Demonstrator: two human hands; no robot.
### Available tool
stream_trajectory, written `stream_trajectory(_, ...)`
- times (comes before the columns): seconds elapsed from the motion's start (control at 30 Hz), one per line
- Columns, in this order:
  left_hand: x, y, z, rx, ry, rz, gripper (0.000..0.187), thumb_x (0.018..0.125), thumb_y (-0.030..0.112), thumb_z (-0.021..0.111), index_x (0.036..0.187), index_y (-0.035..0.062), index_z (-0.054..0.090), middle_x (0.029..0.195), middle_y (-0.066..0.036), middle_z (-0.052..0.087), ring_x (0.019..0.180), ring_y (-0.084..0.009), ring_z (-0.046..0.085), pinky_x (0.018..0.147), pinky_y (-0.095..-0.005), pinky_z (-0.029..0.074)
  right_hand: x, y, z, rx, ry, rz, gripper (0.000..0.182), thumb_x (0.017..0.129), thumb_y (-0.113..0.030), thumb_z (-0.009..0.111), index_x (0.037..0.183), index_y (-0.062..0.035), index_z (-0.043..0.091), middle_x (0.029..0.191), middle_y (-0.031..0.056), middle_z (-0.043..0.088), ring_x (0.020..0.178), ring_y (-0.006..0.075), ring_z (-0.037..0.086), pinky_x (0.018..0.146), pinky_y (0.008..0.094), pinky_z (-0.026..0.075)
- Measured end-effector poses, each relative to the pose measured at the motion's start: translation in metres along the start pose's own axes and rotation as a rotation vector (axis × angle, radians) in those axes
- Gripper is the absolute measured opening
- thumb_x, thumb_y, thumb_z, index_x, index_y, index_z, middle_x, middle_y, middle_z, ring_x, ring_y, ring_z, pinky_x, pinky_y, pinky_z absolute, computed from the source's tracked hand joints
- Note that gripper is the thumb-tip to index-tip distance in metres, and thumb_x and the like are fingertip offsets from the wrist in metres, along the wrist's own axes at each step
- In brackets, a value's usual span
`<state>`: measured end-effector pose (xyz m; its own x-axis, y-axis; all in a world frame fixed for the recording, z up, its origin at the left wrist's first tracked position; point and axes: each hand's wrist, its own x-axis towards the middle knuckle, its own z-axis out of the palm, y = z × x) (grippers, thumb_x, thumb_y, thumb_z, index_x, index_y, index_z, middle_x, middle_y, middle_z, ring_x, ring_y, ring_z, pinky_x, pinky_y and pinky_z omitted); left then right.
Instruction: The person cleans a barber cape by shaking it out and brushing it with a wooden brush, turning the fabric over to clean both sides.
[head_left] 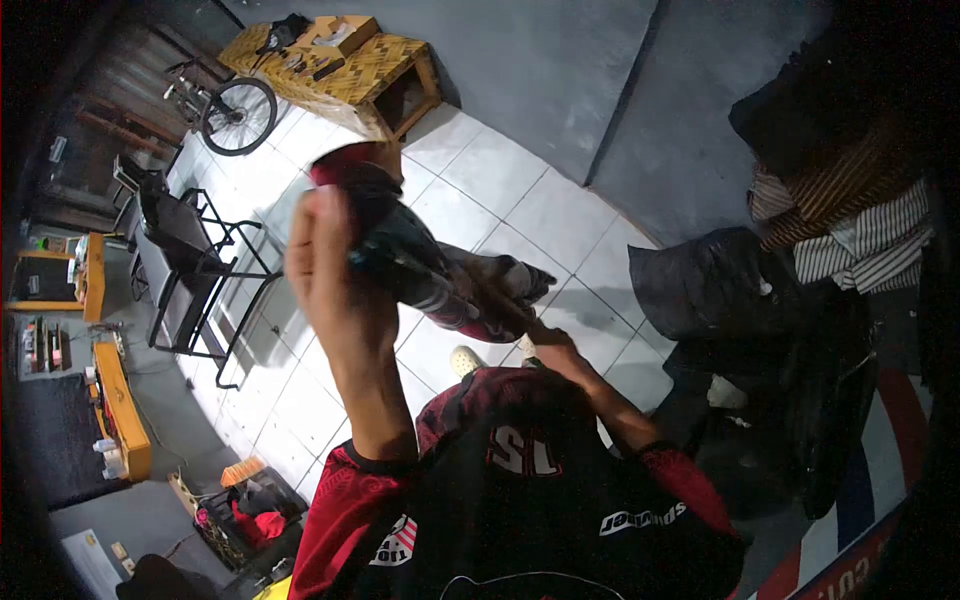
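Note:
My left hand (325, 250) is raised at the left, its fingers curled around the upper end of a bunched dark garment (440, 275) with red and grey patches. Motion blurs that end of the cloth and my fingertips slightly. Lower and to the right, my right hand (550, 345) grips the garment's other end, partly hidden behind its folds. The cloth stretches diagonally between both hands, in front of my black and red shirt (530, 470). Its exact kind cannot be made out.
Dark bags (710, 285) and a pile of striped cloth (860, 245) lie at the right. On the left stand a black folding chair (185, 245) and a bicycle (235, 115). A woven bench (340, 75) with a cardboard box (345, 35) is against the back wall.

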<state>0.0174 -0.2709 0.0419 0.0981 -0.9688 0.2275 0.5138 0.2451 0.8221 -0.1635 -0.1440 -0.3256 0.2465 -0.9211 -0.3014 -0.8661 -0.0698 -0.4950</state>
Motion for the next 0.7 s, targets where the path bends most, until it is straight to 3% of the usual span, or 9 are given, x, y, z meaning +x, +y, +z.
stream_trajectory(0.07, 0.002, 0.01, -0.003, -0.136, 0.057, 0.026, 0.016, 0.088, 0.015, 0.047, 0.093, 0.0004, 0.052, 0.088, -0.01, 0.059, 0.077, -0.0163, 0.06, 0.072, -0.0278, 0.048, -0.021, 0.042, 0.026, -0.094, -0.192, 0.124, 0.028, 0.08, -0.016, 0.046, 0.104, -0.0045, 0.053, 0.092, 0.0218, 0.057, 0.082, 0.0371, 0.057, 0.067, 0.0435, 0.047)
stream_trajectory(0.23, -0.001, 0.006, -0.009, 0.133, 0.035, 0.018, 0.02, 0.089, 0.018, 0.047, 0.081, 0.0009, 0.055, 0.078, -0.007, 0.059, 0.07, -0.0116, 0.055, 0.066, -0.0237, 0.043, -0.023, 0.079, 0.027, -0.238, -0.343, 0.253, 0.031, 0.083, -0.017, 0.037, 0.107, -0.0029, 0.052, 0.085, 0.021, 0.06, 0.074, 0.0365, 0.06, 0.062, 0.0436, 0.049)
stream_trajectory(0.27, -0.002, 0.006, -0.003, 0.155, 0.04, -0.04, 0.022, 0.088, 0.018, 0.048, 0.077, 0.0014, 0.055, 0.074, -0.005, 0.058, 0.067, -0.0088, 0.053, 0.064, -0.0209, 0.04, -0.018, 0.075, 0.019, -0.116, -0.097, 0.274, 0.031, 0.083, -0.013, 0.036, 0.109, -0.0024, 0.048, 0.084, 0.0213, 0.059, 0.074, 0.0364, 0.059, 0.061, 0.0451, 0.047)
stream_trajectory(0.3, -0.002, 0.0, -0.007, 0.205, -0.019, -0.068, 0.022, 0.088, 0.018, 0.049, 0.075, 0.0017, 0.054, 0.072, -0.002, 0.056, 0.065, -0.007, 0.049, 0.061, -0.0197, 0.037, -0.005, 0.079, 0.022, -0.037, 0.137, 0.226, 0.03, 0.078, -0.022, 0.051, 0.098, 0.0015, 0.051, 0.07, 0.0202, 0.058, 0.062, 0.0337, 0.057, 0.054, 0.0426, 0.046)
stream_trajectory(0.37, -0.005, -0.009, -0.012, 0.298, -0.14, -0.121, 0.021, 0.088, 0.018, 0.049, 0.073, 0.0029, 0.052, 0.067, 0.003, 0.048, 0.061, -0.0034, 0.04, 0.057, -0.0182, 0.03, 0.012, 0.039, -0.027, 0.388, 0.49, 0.178, 0.029, 0.087, -0.028, 0.044, 0.09, -0.0002, 0.051, 0.061, 0.013, 0.054, 0.049, 0.027, 0.051, 0.046, 0.036, 0.041)
stream_trajectory(0.43, -0.01, -0.006, -0.013, 0.407, -0.324, -0.186, 0.022, 0.088, 0.017, 0.049, 0.071, 0.0033, 0.049, 0.067, 0.004, 0.044, 0.062, -0.0034, 0.036, 0.055, -0.0183, 0.027, 0.01, -0.035, -0.116, 0.989, 0.479, 0.007, 0.035, 0.092, -0.033, 0.039, 0.085, -0.0008, 0.05, 0.056, 0.004, 0.046, 0.047, 0.0179, 0.044, 0.046, 0.0305, 0.037)
stream_trajectory(0.53, -0.017, 0.001, -0.005, 0.461, -0.569, -0.248, 0.023, 0.088, 0.016, 0.046, 0.069, 0.0041, 0.045, 0.067, 0.005, 0.039, 0.062, -0.0041, 0.031, 0.055, -0.0197, 0.024, -0.011, -0.084, -0.176, 1.59, -0.012, -0.35, 0.031, 0.093, -0.028, 0.039, 0.083, -0.0012, 0.051, 0.055, -0.0009, 0.041, 0.052, 0.0102, 0.042, 0.047, 0.0269, 0.036)
stream_trajectory(0.63, -0.02, -0.001, -0.006, 0.306, -0.521, -0.193, 0.022, 0.087, 0.017, 0.048, 0.069, 0.0036, 0.044, 0.069, 0.004, 0.039, 0.063, -0.0052, 0.032, 0.055, -0.0207, 0.025, -0.004, -0.09, -0.168, 1.612, -0.147, -0.469, 0.032, 0.091, -0.03, 0.044, 0.085, 0.0002, 0.053, 0.054, -0.0003, 0.04, 0.053, 0.011, 0.044, 0.048, 0.0283, 0.038)
stream_trajectory(0.7, -0.022, 0.006, -0.007, 0.236, -0.453, -0.129, 0.022, 0.086, 0.017, 0.049, 0.069, 0.0036, 0.043, 0.07, 0.003, 0.039, 0.063, -0.0058, 0.032, 0.055, -0.0217, 0.025, 0.0, -0.082, -0.146, 1.376, -0.018, -0.16, 0.036, 0.088, -0.034, 0.048, 0.074, -0.0015, 0.051, 0.054, 0.0009, 0.042, 0.049, 0.011, 0.04, 0.046, 0.0271, 0.035)
